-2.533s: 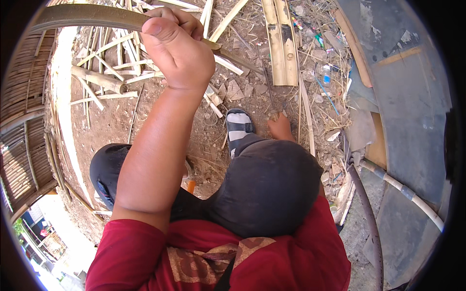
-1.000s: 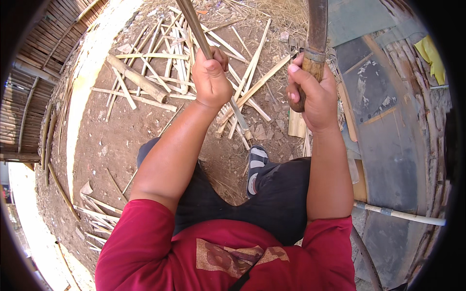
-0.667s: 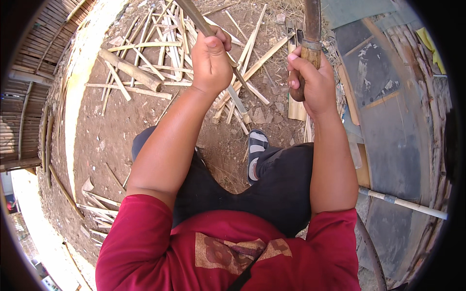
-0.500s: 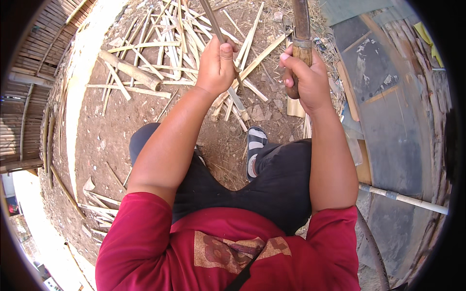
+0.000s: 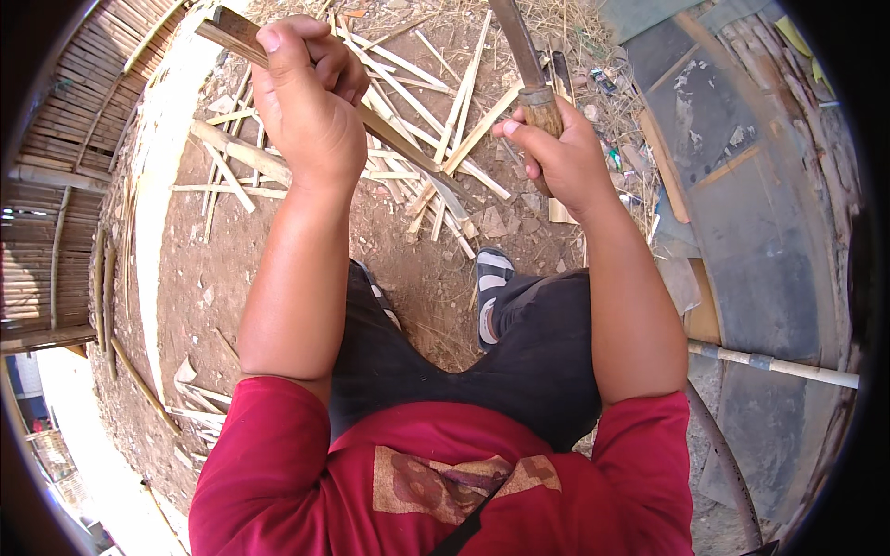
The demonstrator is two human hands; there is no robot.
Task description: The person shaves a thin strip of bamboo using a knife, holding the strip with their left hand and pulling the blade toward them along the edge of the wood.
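My left hand (image 5: 313, 107) is closed around a long, split bamboo strip (image 5: 400, 139). The strip slants from the upper left, where its dark end sticks out past my fingers, down to the right toward the ground between my feet. In my right hand (image 5: 564, 156) is a machete (image 5: 540, 109), gripped by its wooden handle with a metal collar. Its dark, slightly curved blade points up and away, and its tip runs out of the top of the view. Blade and strip are apart.
Pale split bamboo strips (image 5: 464, 93) lie heaped on the dirt ground ahead, beside a thick round pole (image 5: 243, 153). More offcuts (image 5: 199, 403) are at the left. Dark sheets (image 5: 756, 250) and a white pipe (image 5: 788, 366) line the right side. A bamboo wall (image 5: 51, 222) stands far left.
My left hand has moved left and away, swinging the bamboo strip from steep to a flatter slant. My right hand has shifted slightly left with the machete, whose blade now leans left.
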